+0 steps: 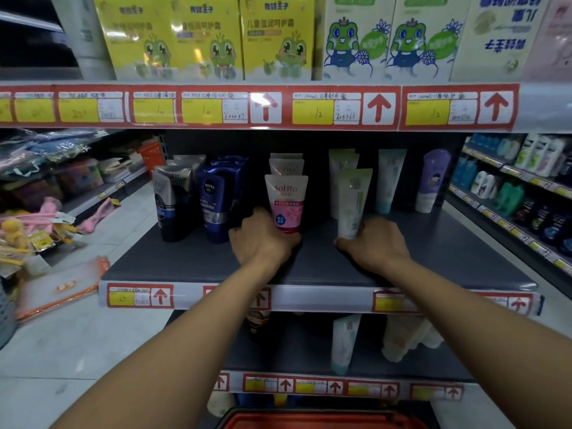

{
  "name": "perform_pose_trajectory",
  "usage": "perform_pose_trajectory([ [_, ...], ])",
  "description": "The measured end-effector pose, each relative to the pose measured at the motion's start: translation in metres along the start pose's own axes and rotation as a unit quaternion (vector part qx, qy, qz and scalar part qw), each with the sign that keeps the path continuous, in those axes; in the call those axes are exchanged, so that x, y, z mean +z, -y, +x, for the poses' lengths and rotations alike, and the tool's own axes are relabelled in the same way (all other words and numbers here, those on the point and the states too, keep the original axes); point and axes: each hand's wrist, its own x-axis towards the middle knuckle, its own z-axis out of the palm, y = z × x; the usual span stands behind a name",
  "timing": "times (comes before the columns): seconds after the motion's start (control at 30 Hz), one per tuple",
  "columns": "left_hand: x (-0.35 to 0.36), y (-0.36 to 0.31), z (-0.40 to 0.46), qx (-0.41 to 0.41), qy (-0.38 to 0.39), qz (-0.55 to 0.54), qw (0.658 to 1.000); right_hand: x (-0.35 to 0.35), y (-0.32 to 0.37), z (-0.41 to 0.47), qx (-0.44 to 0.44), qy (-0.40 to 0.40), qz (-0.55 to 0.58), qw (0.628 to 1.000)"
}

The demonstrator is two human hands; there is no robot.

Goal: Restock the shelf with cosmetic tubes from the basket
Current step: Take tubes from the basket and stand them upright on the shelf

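My left hand [263, 239] grips the base of a pink-and-white Solito tube [286, 199], which stands upright on the dark grey shelf [448, 258]. My right hand [376, 243] holds the bottom of a pale green tube [353, 202], also upright on that shelf. More Solito tubes [286, 164] stand behind the pink one, and another pale green tube [340, 168] stands behind the one in my right hand. The red basket [309, 421] shows only its rim at the bottom edge; its contents are hidden.
Dark blue Nivea tubes [216, 199] and silver-black tubes [170, 199] stand to the left. A teal tube [388, 181] and a purple tube [431, 181] stand at the right back. Boxed creams [275, 35] fill the shelf above. A lower shelf holds pale tubes [345, 342].
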Motion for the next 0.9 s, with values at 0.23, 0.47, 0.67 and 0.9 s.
perform_pose_trajectory([
  [0.23,0.014,-0.002,0.032,-0.002,0.017,-0.008,1.000,0.007,0.002,0.028,-0.001,0.001,0.011,1.000],
  [0.47,0.026,0.004,0.039,0.002,0.001,-0.056,0.998,0.018,-0.001,0.040,-0.029,-0.013,0.021,0.999],
  [0.67,0.028,0.006,0.039,-0.003,0.002,-0.060,0.998,0.017,0.002,0.035,-0.031,-0.023,0.006,0.999],
  [0.9,0.030,0.009,0.038,0.021,-0.006,-0.062,0.998,0.020,-0.003,0.037,-0.038,-0.031,-0.007,0.999],
])
